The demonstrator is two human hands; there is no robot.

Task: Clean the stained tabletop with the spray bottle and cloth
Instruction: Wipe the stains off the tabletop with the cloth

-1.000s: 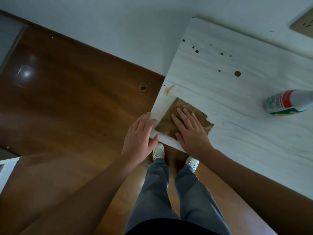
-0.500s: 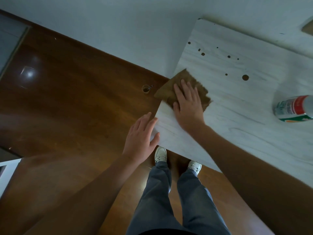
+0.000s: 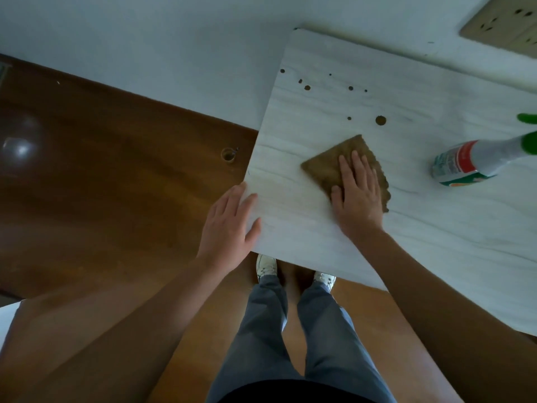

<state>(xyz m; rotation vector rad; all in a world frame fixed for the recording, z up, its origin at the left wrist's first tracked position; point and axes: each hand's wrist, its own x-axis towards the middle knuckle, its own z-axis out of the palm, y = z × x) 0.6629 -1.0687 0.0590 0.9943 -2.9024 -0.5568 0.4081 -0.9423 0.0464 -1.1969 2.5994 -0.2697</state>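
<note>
A brown cloth (image 3: 328, 165) lies flat on the white wood-grain tabletop (image 3: 421, 228). My right hand (image 3: 357, 196) presses on it with straight fingers. My left hand (image 3: 229, 225) rests open on the table's left corner edge. Several dark brown stain spots (image 3: 380, 120) dot the top beyond the cloth. A faint brownish smear shows on the table left of the cloth. A white spray bottle (image 3: 467, 162) with a red and green label and a green trigger head stands at the right.
The table stands against a pale wall with a beige socket plate (image 3: 505, 21) at the upper right. Brown wooden floor (image 3: 116, 184) lies to the left, with a small round fitting (image 3: 228, 154) in it. My legs and white shoes are below the table edge.
My right hand slid the cloth from the table's near-left corner up to the left edge, then right toward the middle. The brown smear at the left edge is gone. My left hand stayed put.
</note>
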